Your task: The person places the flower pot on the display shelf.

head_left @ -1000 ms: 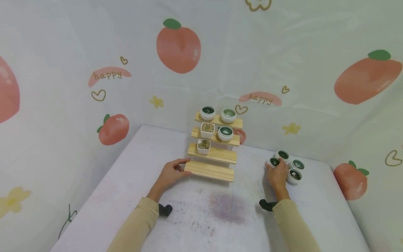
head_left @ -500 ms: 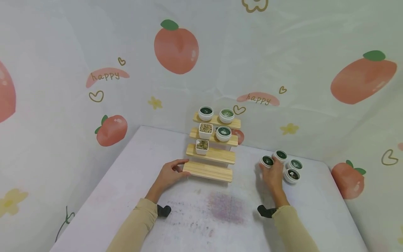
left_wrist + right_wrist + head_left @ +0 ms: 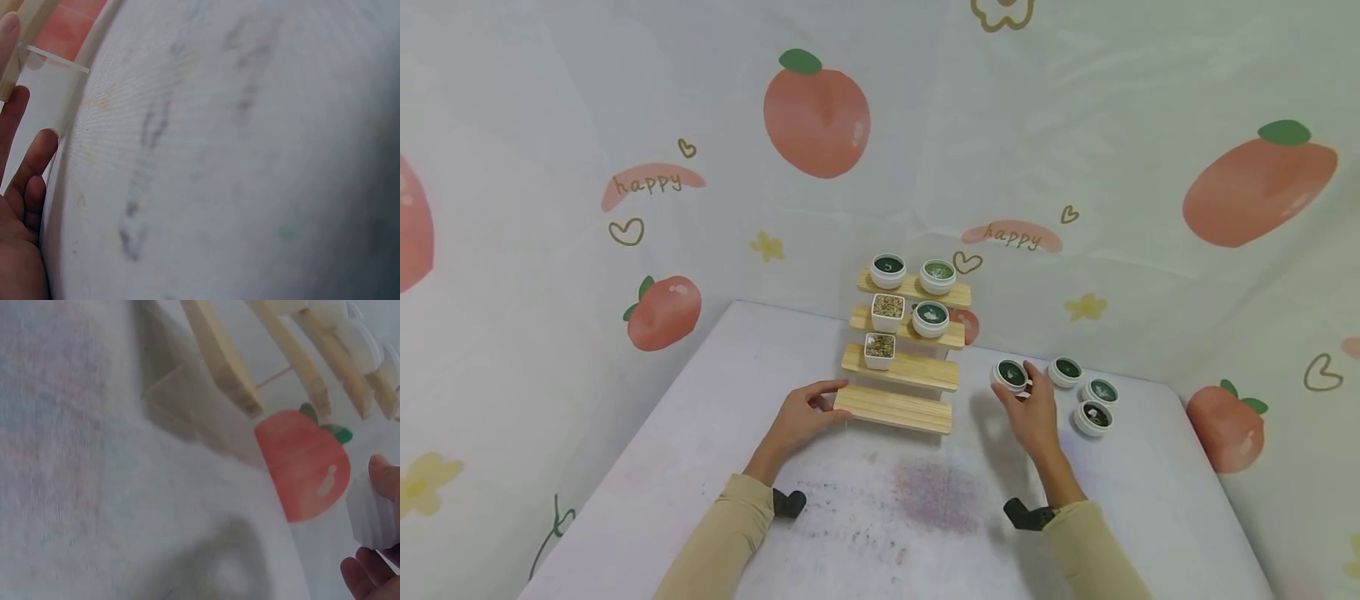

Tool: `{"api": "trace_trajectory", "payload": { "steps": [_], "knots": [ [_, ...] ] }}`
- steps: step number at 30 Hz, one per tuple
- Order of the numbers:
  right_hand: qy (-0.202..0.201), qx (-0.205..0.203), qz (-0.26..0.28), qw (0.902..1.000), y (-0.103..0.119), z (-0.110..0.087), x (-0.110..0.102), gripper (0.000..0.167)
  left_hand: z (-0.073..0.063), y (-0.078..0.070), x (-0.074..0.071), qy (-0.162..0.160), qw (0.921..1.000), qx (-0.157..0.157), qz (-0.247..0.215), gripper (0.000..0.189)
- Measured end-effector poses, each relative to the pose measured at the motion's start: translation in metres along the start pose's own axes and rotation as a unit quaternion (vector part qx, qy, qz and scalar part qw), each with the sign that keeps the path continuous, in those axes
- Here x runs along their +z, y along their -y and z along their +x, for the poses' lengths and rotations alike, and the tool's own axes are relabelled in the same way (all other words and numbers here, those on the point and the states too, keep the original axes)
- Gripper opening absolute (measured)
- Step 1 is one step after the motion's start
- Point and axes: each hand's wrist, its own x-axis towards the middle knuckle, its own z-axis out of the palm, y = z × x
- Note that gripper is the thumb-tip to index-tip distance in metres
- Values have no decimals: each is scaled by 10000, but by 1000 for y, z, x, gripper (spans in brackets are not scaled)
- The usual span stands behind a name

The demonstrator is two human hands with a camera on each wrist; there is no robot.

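A wooden tiered stand (image 3: 898, 408) with stepped boards is on the table. My left hand (image 3: 799, 423) grips the left end of its lowest board, thumb in front and fingers behind; the left wrist view catches fingers (image 3: 39, 150) at its edge. In my right hand (image 3: 1036, 417) I hold a small round white pot (image 3: 1010, 375) with a dark green top. It is raised above the table, right of the stand. The right wrist view shows its ribbed white side (image 3: 369, 515) between thumb and fingers.
Round pots (image 3: 889, 269) stand on the top board. Lower boards carry square pots (image 3: 880, 350) of grainy filling and another round pot (image 3: 931, 318). At the right, a dark-topped pot (image 3: 1093, 417) stands with two green-topped ones (image 3: 1064, 372). A fruit-printed backdrop (image 3: 850, 200) rises behind the table.
My right hand has lifted the round pot from the group at the right and carried it left toward the stand. The left hand keeps its place on the lowest board.
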Motion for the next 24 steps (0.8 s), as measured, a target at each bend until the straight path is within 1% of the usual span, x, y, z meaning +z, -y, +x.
{"api": "trace_trajectory", "payload": {
  "steps": [4,12,19,24],
  "knots": [
    [207,40,293,9993,14,-4,3,73,0,-1,0,0,10000,-47,49,57],
    [223,-444,401,9980,38,-12,6,71,0,-2,0,-12,10000,-27,59,56],
    [506,-506,708,9949,57,-19,7,70,0,-4,-1,28,10000,-10,41,56],
    [683,-594,873,9921,64,-22,12,71,-2,-4,-1,40,10000,4,-9,56]
  ]
}}
